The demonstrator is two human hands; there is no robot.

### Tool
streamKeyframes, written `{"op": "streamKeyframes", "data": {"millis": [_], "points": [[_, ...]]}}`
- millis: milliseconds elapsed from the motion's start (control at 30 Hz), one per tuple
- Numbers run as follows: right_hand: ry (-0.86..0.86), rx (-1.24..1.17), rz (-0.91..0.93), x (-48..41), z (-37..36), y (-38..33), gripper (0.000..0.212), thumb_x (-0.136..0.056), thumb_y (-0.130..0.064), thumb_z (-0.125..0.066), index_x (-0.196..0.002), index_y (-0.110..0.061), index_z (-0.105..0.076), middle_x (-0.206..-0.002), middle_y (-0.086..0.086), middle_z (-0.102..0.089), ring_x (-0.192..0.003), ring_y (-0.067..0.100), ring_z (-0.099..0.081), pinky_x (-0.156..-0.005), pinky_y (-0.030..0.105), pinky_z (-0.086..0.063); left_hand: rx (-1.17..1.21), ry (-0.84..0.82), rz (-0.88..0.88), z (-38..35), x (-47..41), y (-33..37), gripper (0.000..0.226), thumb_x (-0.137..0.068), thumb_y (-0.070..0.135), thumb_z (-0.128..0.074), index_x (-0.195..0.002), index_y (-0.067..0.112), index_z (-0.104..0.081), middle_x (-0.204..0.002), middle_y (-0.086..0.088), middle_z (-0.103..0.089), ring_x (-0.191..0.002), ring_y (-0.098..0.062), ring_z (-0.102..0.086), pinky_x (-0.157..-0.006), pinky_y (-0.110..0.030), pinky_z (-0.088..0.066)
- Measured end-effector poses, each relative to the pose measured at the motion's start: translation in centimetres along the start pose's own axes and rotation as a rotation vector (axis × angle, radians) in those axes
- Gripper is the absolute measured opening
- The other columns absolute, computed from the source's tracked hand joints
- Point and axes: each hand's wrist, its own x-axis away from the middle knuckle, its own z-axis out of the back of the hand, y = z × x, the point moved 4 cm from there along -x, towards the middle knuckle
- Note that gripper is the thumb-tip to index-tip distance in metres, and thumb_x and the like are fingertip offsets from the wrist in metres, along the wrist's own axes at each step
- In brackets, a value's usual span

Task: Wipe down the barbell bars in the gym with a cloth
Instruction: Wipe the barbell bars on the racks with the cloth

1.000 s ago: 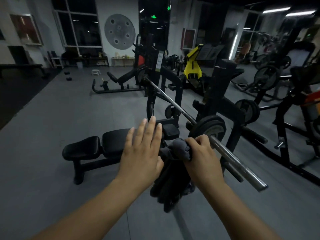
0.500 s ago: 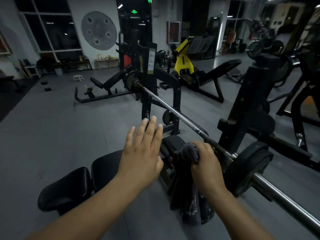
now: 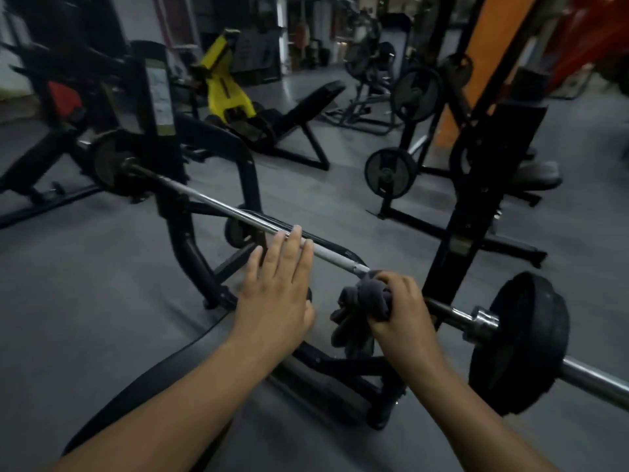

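The barbell bar (image 3: 218, 207) runs far-left to near-right. The right hand (image 3: 405, 315) grips the grey cloth (image 3: 367, 298) around it; the left hand (image 3: 275, 287), fingers straight, sits farther up the unwiped length.

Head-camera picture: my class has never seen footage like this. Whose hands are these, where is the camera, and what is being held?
The camera sits on a person's head, looking forward and down, so both arms are the wearer's own. The right hand grips a dark grey cloth bunched on a steel barbell bar, beside a black weight plate. The left hand is flat, fingers straight, fingertips at the bar; whether they touch is unclear. The bar rests across a black rack in a gym.
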Motion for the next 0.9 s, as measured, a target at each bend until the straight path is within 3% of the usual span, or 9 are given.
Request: {"op": "streamKeyframes", "data": {"millis": [100,233,400,467,533,600,700,800,900], "points": [[0.070,0.007,-0.120,-0.5,-2.6,-0.1,0.045,-0.077,0.003,-0.072,-0.111,-0.024,-0.059,-0.126,-0.002,-0.049,-0.104,0.010,-0.053,-0.084,-0.004,-0.031,0.052,-0.043,-0.108,-2.8,-2.3,-2.7,0.096,-0.072,0.030,-0.069,-0.155,0.007,-0.027,-0.166,-0.015,-0.015,-0.152,-0.033,-0.018,-0.119,-0.056,-0.025],[0.198,-0.001,-0.284,-1.4,-3.7,0.5,0.049,-0.076,0.002,-0.073,-0.116,-0.021,-0.057,-0.126,-0.002,-0.046,-0.104,0.004,-0.048,-0.085,-0.005,-0.029,0.098,-0.062,-0.253,-5.9,-5.2,-4.2,0.096,-0.072,0.030,-0.070,-0.155,0.006,-0.028,-0.165,-0.016,-0.016,-0.152,-0.034,-0.019,-0.120,-0.056,-0.023],[0.405,0.015,-0.401,-3.6,-3.4,1.6,0.057,-0.084,-0.015,-0.072,-0.134,-0.022,-0.046,-0.137,-0.004,-0.035,-0.115,0.009,-0.046,-0.100,0.020,-0.040,0.136,-0.092,-0.373,-9.0,-9.5,-3.6,0.093,-0.077,0.031,-0.062,-0.157,0.009,-0.022,-0.167,-0.015,-0.010,-0.153,-0.032,-0.013,-0.121,-0.055,-0.019],[0.442,0.072,-0.392,-4.8,-4.0,2.4,0.064,-0.086,-0.019,-0.070,-0.142,-0.020,-0.040,-0.148,-0.003,-0.028,-0.121,0.008,-0.039,-0.104,0.017,-0.033,0.145,-0.096,-0.403,-10.0,-11.0,-2.9,0.091,-0.080,0.032,-0.059,-0.158,0.010,-0.018,-0.167,-0.014,-0.007,-0.153,-0.031,-0.010,-0.122,-0.055,-0.016],[0.379,0.158,-0.442,-6.2,-4.9,4.5,0.073,-0.090,-0.024,-0.067,-0.152,-0.020,-0.029,-0.160,-0.002,-0.013,-0.130,0.012,-0.032,-0.107,0.020,-0.030,0.153,-0.111,-0.424,-10.9,-12.4,-2.2,0.090,-0.084,0.034,-0.056,-0.159,0.011,-0.010,-0.168,-0.012,0.000,-0.154,-0.030,-0.003,-0.123,-0.053,-0.010],[0.235,0.387,-0.513,-7.6,-5.8,7.6,0.079,-0.092,-0.035,-0.063,-0.157,-0.025,-0.020,-0.167,0.004,-0.002,-0.138,0.030,-0.033,-0.112,0.039,-0.036,0.148,-0.137,-0.440,-12.1,-13.7,-1.7,0.089,-0.089,0.035,-0.049,-0.159,0.013,0.001,-0.167,-0.011,0.011,-0.154,-0.028,0.007,-0.124,-0.051,-0.003],[0.085,0.687,-0.541,-8.6,-6.8,10.9,0.084,-0.091,-0.045,-0.061,-0.159,-0.031,-0.013,-0.167,0.011,0.002,-0.134,0.042,-0.036,-0.108,0.050,-0.039,0.135,-0.153,-0.467,-13.9,-15.4,-1.4,0.089,-0.087,0.034,-0.051,-0.159,0.012,-0.003,-0.168,-0.011,0.006,-0.154,-0.029,0.002,-0.124,-0.052,-0.007],[0.090,0.776,-0.526,-9.3,-7.5,12.0,0.091,-0.087,-0.025,-0.066,-0.158,-0.033,-0.009,-0.165,0.012,0.001,-0.125,0.042,-0.038,-0.098,0.049,-0.047,0.157,-0.166,-0.454,-16.0,-17.1,-1.7,0.090,-0.081,0.031,-0.059,-0.158,0.011,-0.017,-0.167,-0.013,-0.008,-0.154,-0.031,-0.009,-0.122,-0.054,-0.016],[0.130,0.720,-0.516,-10.8,-7.7,12.3,0.098,-0.079,-0.003,-0.067,-0.157,-0.033,-0.016,-0.160,0.009,-0.015,-0.118,0.038,-0.042,-0.094,0.048,-0.048,0.174,-0.182,-0.457,-17.7,-18.0,-2.4,0.091,-0.080,0.032,-0.060,-0.157,0.010,-0.018,-0.167,-0.013,-0.009,-0.153,-0.031,-0.010,-0.122,-0.055,-0.018]]}}
